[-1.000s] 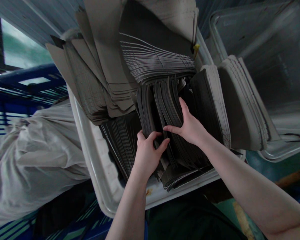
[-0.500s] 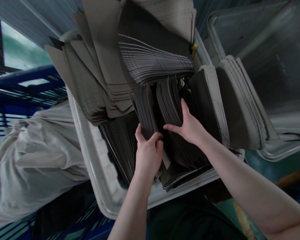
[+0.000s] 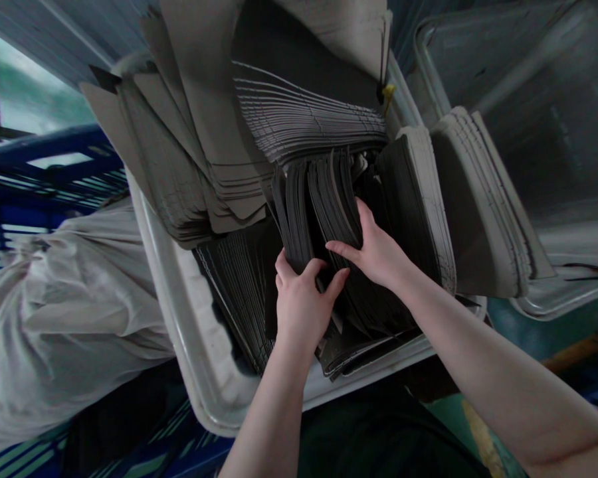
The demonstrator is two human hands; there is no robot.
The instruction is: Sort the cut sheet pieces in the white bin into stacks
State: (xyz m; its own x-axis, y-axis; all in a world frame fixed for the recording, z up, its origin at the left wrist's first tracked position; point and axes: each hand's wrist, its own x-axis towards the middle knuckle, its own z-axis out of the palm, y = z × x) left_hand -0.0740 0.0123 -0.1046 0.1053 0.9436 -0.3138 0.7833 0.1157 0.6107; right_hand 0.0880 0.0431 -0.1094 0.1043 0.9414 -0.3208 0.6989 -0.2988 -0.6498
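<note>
Several bundles of thin, dark, flexible sheets point(image 3: 333, 199) stand on edge in a white plastic tub point(image 3: 179, 332). My left hand point(image 3: 303, 299) straddles a narrow dark bundle point(image 3: 298, 219) with its index finger and the fingers on the far side. Its thumb sticks out to the right, by the neighbouring bundle. My right hand point(image 3: 379, 249) is around that neighbouring bundle, thumb on the near face and index finger along the right side. Its other fingers are hidden behind the sheets.
Grey sheets point(image 3: 179, 153) and a fanned dark pile point(image 3: 309, 106) fill the tub's back. Pale-edged stacks point(image 3: 483, 206) lean at the right, beside another grey tub point(image 3: 518, 119). A blue crate point(image 3: 44, 166) and a whitish cloth bundle point(image 3: 80, 318) stand at left.
My left hand has shifted slightly right, and its thumb has swung out from the fingers. The sheets by it have parted into thinner groups. My right hand has hardly moved.
</note>
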